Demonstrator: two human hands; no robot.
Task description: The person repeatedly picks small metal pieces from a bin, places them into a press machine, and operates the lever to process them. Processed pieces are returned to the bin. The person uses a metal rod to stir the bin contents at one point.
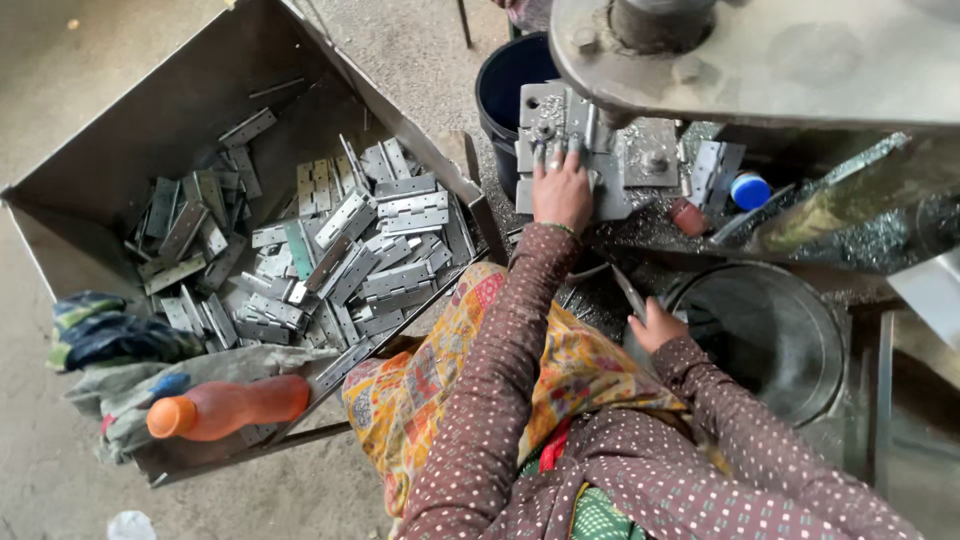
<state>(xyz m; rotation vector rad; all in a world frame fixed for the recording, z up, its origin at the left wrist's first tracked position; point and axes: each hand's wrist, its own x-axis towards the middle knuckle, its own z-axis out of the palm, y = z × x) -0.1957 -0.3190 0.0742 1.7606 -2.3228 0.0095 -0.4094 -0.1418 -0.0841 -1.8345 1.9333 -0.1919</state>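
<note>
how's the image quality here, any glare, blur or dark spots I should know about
Head view: soft, even daylight and mostly sharp; the hinges in the metal bin read clearly. The press arm at top looks pale and washed out. The dark bucket interior is lost in shadow. Left hand and right hand show slight softness.

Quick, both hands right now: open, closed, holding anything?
Left hand: open, fingers spread flat on the metal hinge piece on the press bed.
Right hand: closed on a thin metal strip, beside the steel bucket.
</note>
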